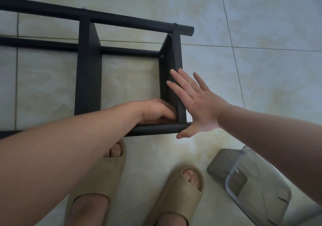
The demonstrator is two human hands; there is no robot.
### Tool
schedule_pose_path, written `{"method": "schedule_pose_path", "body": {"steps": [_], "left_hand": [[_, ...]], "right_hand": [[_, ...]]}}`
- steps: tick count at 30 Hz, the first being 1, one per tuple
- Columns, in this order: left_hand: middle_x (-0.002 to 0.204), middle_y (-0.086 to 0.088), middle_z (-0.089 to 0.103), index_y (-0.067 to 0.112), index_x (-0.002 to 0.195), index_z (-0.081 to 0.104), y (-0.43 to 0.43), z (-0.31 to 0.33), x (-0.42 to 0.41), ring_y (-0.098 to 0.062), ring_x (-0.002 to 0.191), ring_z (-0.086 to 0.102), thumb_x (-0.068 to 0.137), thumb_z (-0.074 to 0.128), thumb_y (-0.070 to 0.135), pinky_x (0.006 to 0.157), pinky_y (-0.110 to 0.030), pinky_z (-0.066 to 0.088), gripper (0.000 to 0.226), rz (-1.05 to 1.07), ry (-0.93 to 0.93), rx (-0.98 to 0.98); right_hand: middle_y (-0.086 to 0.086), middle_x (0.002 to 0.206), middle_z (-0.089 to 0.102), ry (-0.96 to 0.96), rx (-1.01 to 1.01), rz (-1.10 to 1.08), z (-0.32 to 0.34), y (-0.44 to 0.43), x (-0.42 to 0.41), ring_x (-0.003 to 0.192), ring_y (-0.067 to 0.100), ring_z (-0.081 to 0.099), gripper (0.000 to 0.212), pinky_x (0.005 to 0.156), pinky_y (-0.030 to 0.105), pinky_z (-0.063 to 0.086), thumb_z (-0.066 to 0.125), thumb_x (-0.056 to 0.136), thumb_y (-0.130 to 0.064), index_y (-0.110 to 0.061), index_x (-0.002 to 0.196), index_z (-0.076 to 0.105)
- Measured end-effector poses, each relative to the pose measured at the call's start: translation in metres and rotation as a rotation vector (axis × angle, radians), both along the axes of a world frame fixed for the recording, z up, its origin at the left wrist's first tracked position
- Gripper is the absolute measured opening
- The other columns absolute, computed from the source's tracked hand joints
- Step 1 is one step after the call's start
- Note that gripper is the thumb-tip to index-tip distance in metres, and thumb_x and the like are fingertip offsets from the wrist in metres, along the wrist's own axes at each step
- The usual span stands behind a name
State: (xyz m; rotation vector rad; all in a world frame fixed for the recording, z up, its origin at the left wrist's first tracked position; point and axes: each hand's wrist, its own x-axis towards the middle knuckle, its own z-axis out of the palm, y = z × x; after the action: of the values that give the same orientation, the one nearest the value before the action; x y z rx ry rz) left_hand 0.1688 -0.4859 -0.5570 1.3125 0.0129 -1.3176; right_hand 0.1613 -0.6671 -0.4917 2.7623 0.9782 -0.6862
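Note:
A black metal rack frame (88, 79) stands on the tiled floor, made of round tubes and flat cross panels. My right hand (196, 105) lies flat with straight, spread fingers against the outer face of the right-hand panel (176, 55), its thumb under the end of the near tube (156, 129). My left hand (156, 111) reaches inside the frame at the corner where that panel meets the near tube. Its fingers are curled against the inner side of the panel; what they hold, if anything, is hidden.
My two feet in beige slippers (181, 191) stand just in front of the frame. A clear plastic container (250, 182) with grey contents sits on the floor at the lower right. Pale floor tiles (261, 25) extend to the right and beyond the frame.

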Motion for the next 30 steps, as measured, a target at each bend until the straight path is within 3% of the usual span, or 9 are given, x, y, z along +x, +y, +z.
{"method": "schedule_pose_path", "body": {"steps": [4,9,16,22,26,30], "left_hand": [[0.075,-0.008,0.07,0.014,0.068,0.075,0.004,-0.006,0.001,-0.025,0.077,0.066,0.093,0.054,-0.007,0.087,-0.038,0.049,0.039,-0.019,0.056,-0.053],[0.078,-0.008,0.069,0.006,0.086,0.067,0.001,-0.005,0.001,-0.023,0.078,0.066,0.094,0.052,-0.008,0.08,-0.032,0.052,0.022,-0.008,0.056,-0.05],[0.085,-0.011,0.067,0.001,0.097,0.065,0.0,-0.001,0.001,-0.022,0.077,0.065,0.093,0.052,-0.011,0.074,-0.028,0.053,0.018,0.007,0.042,-0.069],[0.072,-0.006,0.067,0.003,0.088,0.063,0.001,0.001,0.001,-0.015,0.064,0.067,0.091,0.051,-0.015,0.062,-0.021,0.055,0.023,0.022,0.023,-0.092],[0.076,-0.007,0.064,0.005,0.085,0.061,0.001,0.003,0.001,-0.016,0.064,0.066,0.09,0.053,-0.015,0.062,-0.023,0.053,0.023,0.03,-0.007,-0.066],[0.081,-0.013,0.065,0.004,0.087,0.063,-0.002,0.003,0.001,-0.027,0.078,0.064,0.091,0.052,-0.01,0.078,-0.034,0.051,0.018,0.029,0.042,-0.041]], "right_hand": [[0.004,0.166,-0.027,-0.002,0.001,-0.001,0.0,0.0,0.0,0.152,0.023,-0.028,0.145,0.125,0.056,-0.002,0.04,0.056,-0.103,-0.015,0.161,-0.007],[0.0,0.163,-0.031,0.002,0.007,-0.004,0.0,0.0,0.0,0.152,0.023,-0.029,0.144,0.125,0.057,-0.002,0.04,0.056,-0.103,-0.016,0.16,-0.008],[-0.001,0.162,-0.031,0.006,0.017,-0.004,0.0,0.0,0.001,0.152,0.023,-0.028,0.143,0.125,0.057,-0.001,0.04,0.056,-0.102,-0.016,0.16,-0.007],[0.0,0.163,-0.03,0.005,0.024,-0.005,0.0,0.0,0.001,0.151,0.022,-0.029,0.143,0.125,0.056,-0.002,0.041,0.056,-0.102,-0.016,0.16,-0.007],[0.001,0.165,-0.028,0.0,0.031,-0.006,-0.001,0.0,0.0,0.152,0.023,-0.028,0.143,0.125,0.057,-0.001,0.042,0.056,-0.102,-0.015,0.16,-0.005],[0.006,0.167,-0.022,-0.011,0.027,-0.003,-0.001,0.0,0.0,0.153,0.024,-0.026,0.144,0.125,0.058,0.001,0.04,0.056,-0.102,-0.014,0.161,-0.004]]}}
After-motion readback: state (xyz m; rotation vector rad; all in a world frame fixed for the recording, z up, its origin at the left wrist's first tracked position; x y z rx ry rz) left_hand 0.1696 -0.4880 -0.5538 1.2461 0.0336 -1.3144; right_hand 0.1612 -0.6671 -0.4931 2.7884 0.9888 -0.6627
